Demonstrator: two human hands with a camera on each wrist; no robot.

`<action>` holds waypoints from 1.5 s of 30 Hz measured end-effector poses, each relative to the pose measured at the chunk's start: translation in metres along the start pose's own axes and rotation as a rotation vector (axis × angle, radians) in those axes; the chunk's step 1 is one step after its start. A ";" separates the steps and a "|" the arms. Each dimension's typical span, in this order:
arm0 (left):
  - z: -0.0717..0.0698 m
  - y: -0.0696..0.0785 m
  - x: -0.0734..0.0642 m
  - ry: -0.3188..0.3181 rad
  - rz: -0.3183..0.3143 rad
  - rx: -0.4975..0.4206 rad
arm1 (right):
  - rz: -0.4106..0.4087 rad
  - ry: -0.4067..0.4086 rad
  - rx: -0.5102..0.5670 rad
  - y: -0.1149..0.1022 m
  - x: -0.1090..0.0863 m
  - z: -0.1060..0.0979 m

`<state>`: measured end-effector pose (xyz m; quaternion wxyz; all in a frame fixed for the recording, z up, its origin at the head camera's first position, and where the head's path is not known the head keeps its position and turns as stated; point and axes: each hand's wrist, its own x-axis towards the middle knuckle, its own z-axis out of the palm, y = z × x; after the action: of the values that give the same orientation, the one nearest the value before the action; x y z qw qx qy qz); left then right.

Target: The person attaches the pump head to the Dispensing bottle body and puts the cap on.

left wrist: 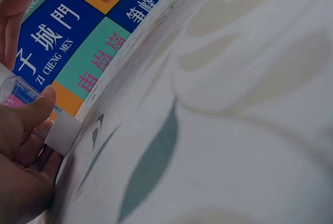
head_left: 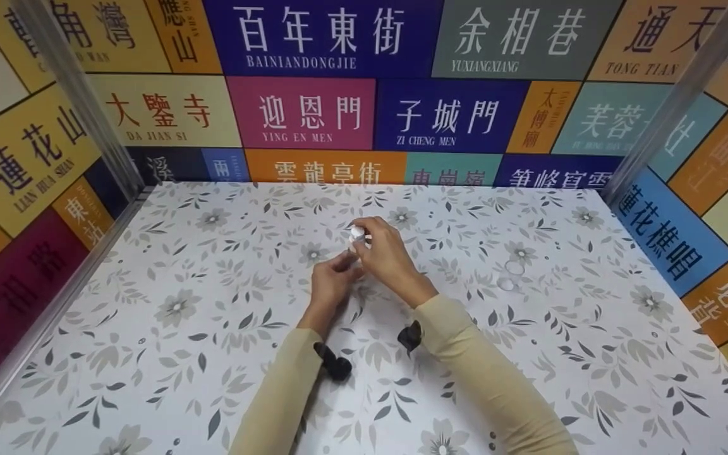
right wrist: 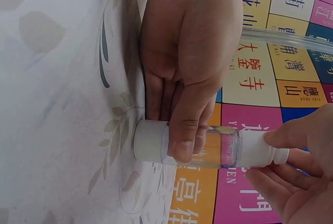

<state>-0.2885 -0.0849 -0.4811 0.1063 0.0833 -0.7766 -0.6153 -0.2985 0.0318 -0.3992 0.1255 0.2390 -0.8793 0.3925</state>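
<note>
A slim clear bottle (right wrist: 221,148) with a white base (right wrist: 151,141) and a white stepped top (right wrist: 254,148) stands upright on the table. My left hand (head_left: 331,281) grips the clear body low down, its thumb laid across it just above the base. Higher up, my right hand (head_left: 386,249) pinches the white top between thumb and fingers. In the left wrist view the white base shows below my left fingers, right at the table surface. The head view shows mostly the bottle's top, the rest being hidden by my hands.
A clear, see-through piece with round outlines (head_left: 507,283) lies on the table to the right of my hands. The tabletop (head_left: 237,392) has a grey floral print. Behind it and at both sides stand panels (head_left: 304,114) with coloured signs.
</note>
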 end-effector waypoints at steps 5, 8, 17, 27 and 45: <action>0.000 0.000 -0.001 -0.003 0.018 -0.006 | 0.000 0.012 0.018 0.001 0.000 0.000; 0.000 0.001 -0.001 -0.001 0.027 -0.007 | -0.005 0.028 0.033 0.001 0.000 -0.001; 0.001 0.001 -0.001 -0.002 0.018 -0.014 | -0.022 0.013 0.022 0.000 0.000 -0.003; 0.001 0.003 0.000 -0.013 -0.001 -0.085 | 0.022 -0.009 -0.009 0.001 0.001 -0.003; 0.000 0.002 -0.002 -0.014 -0.022 -0.049 | 0.020 -0.029 -0.016 0.000 -0.002 -0.001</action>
<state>-0.2870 -0.0837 -0.4792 0.0962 0.0850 -0.7609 -0.6360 -0.2965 0.0335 -0.3992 0.1108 0.2348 -0.8864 0.3834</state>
